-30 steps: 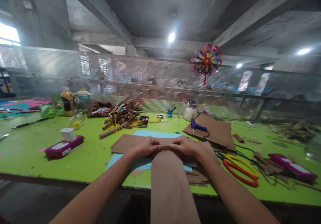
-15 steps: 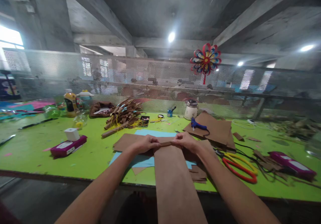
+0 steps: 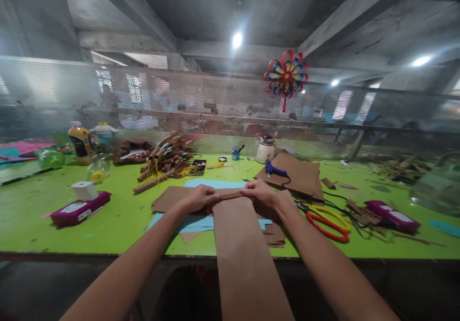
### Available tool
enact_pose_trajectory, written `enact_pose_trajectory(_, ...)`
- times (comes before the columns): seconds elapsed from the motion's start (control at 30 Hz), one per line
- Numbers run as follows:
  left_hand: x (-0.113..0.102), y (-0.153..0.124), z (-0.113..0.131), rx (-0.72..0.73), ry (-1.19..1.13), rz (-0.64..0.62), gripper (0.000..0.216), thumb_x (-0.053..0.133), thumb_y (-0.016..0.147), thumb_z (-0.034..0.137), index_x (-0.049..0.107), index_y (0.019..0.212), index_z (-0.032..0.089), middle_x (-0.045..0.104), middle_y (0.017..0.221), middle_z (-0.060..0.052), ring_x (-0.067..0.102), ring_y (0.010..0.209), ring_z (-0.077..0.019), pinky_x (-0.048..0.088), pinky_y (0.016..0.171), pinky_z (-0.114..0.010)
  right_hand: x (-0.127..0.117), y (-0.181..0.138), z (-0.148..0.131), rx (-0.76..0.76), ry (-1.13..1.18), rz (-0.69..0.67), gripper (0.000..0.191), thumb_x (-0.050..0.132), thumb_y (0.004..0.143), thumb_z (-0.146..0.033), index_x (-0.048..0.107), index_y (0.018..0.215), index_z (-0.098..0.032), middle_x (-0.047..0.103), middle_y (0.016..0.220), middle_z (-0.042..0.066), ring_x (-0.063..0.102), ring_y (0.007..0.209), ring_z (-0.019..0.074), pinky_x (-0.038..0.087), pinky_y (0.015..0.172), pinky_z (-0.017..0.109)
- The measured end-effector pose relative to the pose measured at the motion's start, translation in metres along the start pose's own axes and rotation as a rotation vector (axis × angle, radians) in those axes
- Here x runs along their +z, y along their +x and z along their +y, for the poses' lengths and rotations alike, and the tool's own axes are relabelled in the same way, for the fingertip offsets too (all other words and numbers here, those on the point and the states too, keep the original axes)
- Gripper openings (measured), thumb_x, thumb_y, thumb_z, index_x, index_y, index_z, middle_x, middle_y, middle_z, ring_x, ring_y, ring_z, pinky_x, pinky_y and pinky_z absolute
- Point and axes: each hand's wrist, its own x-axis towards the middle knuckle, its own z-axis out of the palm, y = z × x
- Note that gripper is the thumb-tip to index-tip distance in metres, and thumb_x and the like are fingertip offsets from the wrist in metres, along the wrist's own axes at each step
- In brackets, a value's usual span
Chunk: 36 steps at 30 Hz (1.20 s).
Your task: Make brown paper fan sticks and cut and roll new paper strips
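A long strip of brown kraft paper (image 3: 244, 254) hangs over the table's front edge toward me, its far end folded into a narrow band. My left hand (image 3: 201, 198) pinches the left corner of that fold between thumb and fingers. At the right corner, my right hand (image 3: 259, 191) grips the fold in the same way. Beneath lie light blue paper sheets (image 3: 197, 223) and another brown paper piece (image 3: 168, 199). Small brown scraps (image 3: 275, 235) rest just right of the strip.
Scissors with red and yellow handles (image 3: 328, 223) lie beside my right forearm. Behind them are a blue glue gun (image 3: 276, 169) and brown sheets (image 3: 302, 177). A bundle of rolled paper sticks (image 3: 165, 155) lies back left. Purple boxes (image 3: 81, 209) flank both sides.
The view has turned slightly to the right, so the scene sits further left and a little higher. Both hands keep their hold on the folded end of the paper.
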Motion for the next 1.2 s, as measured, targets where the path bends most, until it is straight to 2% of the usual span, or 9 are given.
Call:
enact_pose_trajectory(0.2, 0.0, 0.002, -0.005, 0.014, -0.101, -0.012, 0.044, 0.062, 0.07, 0.058, 0.053, 0.065, 0.015, 0.055, 0.048, 0.0, 0.05, 0.042, -0.0118, 0.038, 0.043, -0.023, -0.001, 0.003, -0.002, -0.006, 0.032, -0.007, 0.036, 0.074, 0.064, -0.047, 0.058, 0.063, -0.014, 0.046, 0.044, -0.006, 0.037, 0.04, 0.0055, 0.025, 0.043, 0.021)
enact_pose_trajectory(0.3, -0.001, 0.001, -0.005, 0.001, -0.196, -0.059, 0.042, 0.063, 0.07, 0.056, 0.053, 0.068, 0.015, 0.056, 0.05, 0.001, 0.051, 0.044, -0.0119, 0.039, 0.045, -0.024, -0.001, 0.002, -0.002, 0.0, 0.054, 0.0, 0.035, 0.075, 0.064, -0.044, 0.059, 0.063, -0.014, 0.046, 0.042, -0.007, 0.034, 0.038, 0.0046, 0.023, 0.042, 0.02)
enact_pose_trajectory(0.47, -0.003, -0.002, -0.005, -0.014, -0.264, -0.084, 0.039, 0.065, 0.07, 0.052, 0.054, 0.071, 0.016, 0.055, 0.05, 0.002, 0.046, 0.041, -0.009, 0.034, 0.042, -0.022, 0.001, -0.002, 0.001, 0.014, 0.147, -0.01, 0.036, 0.07, 0.07, -0.046, 0.054, 0.06, -0.015, 0.046, 0.04, -0.005, 0.035, 0.035, 0.0058, 0.025, 0.039, 0.02)
enact_pose_trajectory(0.57, -0.003, -0.002, -0.008, -0.029, -0.286, -0.047, 0.037, 0.067, 0.07, 0.05, 0.052, 0.068, 0.016, 0.051, 0.047, 0.004, 0.043, 0.038, -0.0081, 0.031, 0.041, -0.022, 0.001, -0.002, 0.0, -0.012, 0.239, 0.04, 0.034, 0.063, 0.076, -0.049, 0.059, 0.074, -0.016, 0.054, 0.049, -0.003, 0.044, 0.04, 0.0077, 0.034, 0.042, 0.021)
enact_pose_trajectory(0.67, -0.003, 0.001, -0.013, -0.018, -0.352, -0.017, 0.036, 0.068, 0.071, 0.048, 0.053, 0.069, 0.016, 0.05, 0.049, 0.004, 0.042, 0.039, -0.0073, 0.031, 0.042, -0.022, 0.002, -0.001, -0.006, -0.046, 0.305, 0.089, 0.033, 0.067, 0.074, -0.044, 0.062, 0.089, -0.016, 0.061, 0.062, -0.001, 0.053, 0.05, 0.0086, 0.042, 0.051, 0.021)
enact_pose_trajectory(0.8, 0.0, 0.003, -0.019, 0.022, -0.514, -0.069, 0.034, 0.069, 0.072, 0.046, 0.052, 0.072, 0.016, 0.047, 0.054, 0.005, 0.039, 0.042, -0.0059, 0.031, 0.044, -0.022, 0.016, -0.008, -0.02, -0.047, 0.379, -0.052, 0.046, 0.079, 0.062, -0.025, 0.062, 0.104, -0.016, 0.069, 0.082, 0.003, 0.063, 0.068, 0.014, 0.049, 0.067, 0.028)
enact_pose_trajectory(0.9, 0.003, 0.0, -0.016, 0.031, -0.642, -0.162, 0.034, 0.069, 0.073, 0.045, 0.051, 0.075, 0.016, 0.045, 0.056, 0.006, 0.037, 0.043, -0.0053, 0.03, 0.045, -0.023, 0.027, -0.014, -0.027, -0.047, 0.447, -0.152, 0.054, 0.079, 0.061, -0.02, 0.061, 0.112, -0.018, 0.07, 0.089, 0.003, 0.064, 0.073, 0.0158, 0.05, 0.074, 0.033)
enact_pose_trajectory(1.07, 0.006, -0.006, -0.004, 0.045, -0.701, -0.277, 0.036, 0.069, 0.073, 0.047, 0.052, 0.078, 0.015, 0.044, 0.058, 0.006, 0.036, 0.046, -0.0052, 0.027, 0.047, -0.022, 0.034, -0.015, -0.034, -0.11, 0.334, -0.208, 0.036, 0.076, 0.066, -0.026, 0.067, 0.099, -0.017, 0.068, 0.087, 0.004, 0.062, 0.078, 0.0168, 0.048, 0.08, 0.034)
enact_pose_trajectory(1.2, 0.008, -0.007, 0.001, 0.016, -0.649, -0.305, 0.039, 0.069, 0.072, 0.05, 0.057, 0.079, 0.014, 0.04, 0.054, 0.007, 0.031, 0.045, -0.0044, 0.023, 0.045, -0.022, 0.037, -0.013, -0.04, -0.295, 0.168, -0.174, 0.023, 0.077, 0.064, -0.028, 0.069, 0.083, -0.017, 0.064, 0.099, 0.004, 0.058, 0.094, 0.019, 0.045, 0.087, 0.032)
